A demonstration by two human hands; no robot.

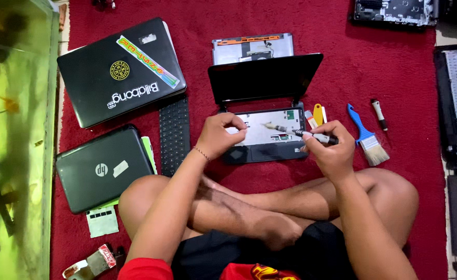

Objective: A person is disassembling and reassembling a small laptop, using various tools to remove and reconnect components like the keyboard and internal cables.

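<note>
**Two hands over an opened netbook**

Your right hand (331, 150) is clamped on a screwdriver (301, 134), its tip over the bare chassis of the netbook (267, 103) at frame centre. Your left hand (219, 136) has its fingers pinched together at the chassis's left edge. A keyboard (174, 136) lies left of it, a brush (367, 136) right, all on the red carpet (342, 62).
</note>
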